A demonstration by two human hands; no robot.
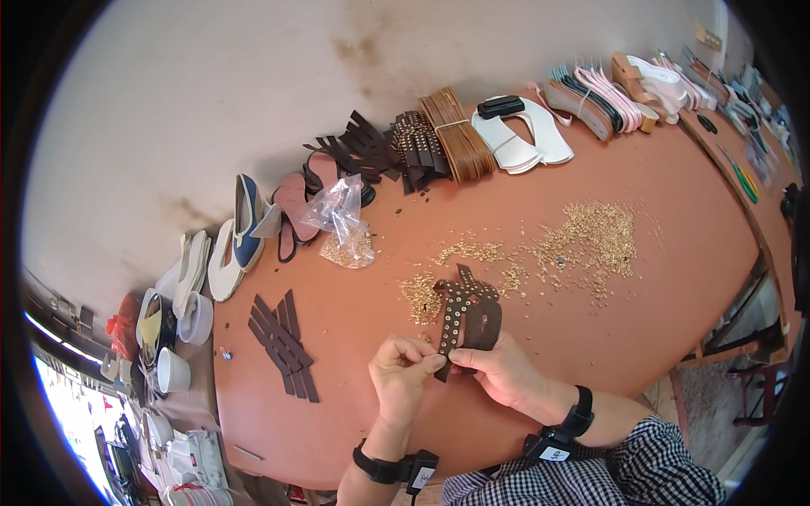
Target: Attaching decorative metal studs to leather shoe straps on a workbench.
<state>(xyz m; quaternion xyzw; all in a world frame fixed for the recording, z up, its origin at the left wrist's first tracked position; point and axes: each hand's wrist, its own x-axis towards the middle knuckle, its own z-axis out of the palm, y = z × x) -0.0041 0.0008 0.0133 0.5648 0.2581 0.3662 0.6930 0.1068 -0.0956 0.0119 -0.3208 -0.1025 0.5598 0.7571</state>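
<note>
A dark brown strappy shoe upper (483,325) is held up over the near middle of the table, its straps dotted with gold studs. My left hand (400,378) pinches the lower end of a studded strap between thumb and fingertips. Close beside it, my right hand (513,371) grips the upper's near edge, thumb on top and fingers underneath. Just beyond the upper lies a small heap of gold studs (420,295). A larger spread of gold studs (595,240) covers the table farther right. Flat on the left side lie dark brown strap pieces (283,346) without visible studs.
Along the wall stand a studded stack of uppers (418,139), a bundle of brown strips (460,135), white sole shapes (548,131) and a blue shoe (246,223). A clear plastic bag (339,211) holds studs. Green-handled pliers (746,183) lie far right.
</note>
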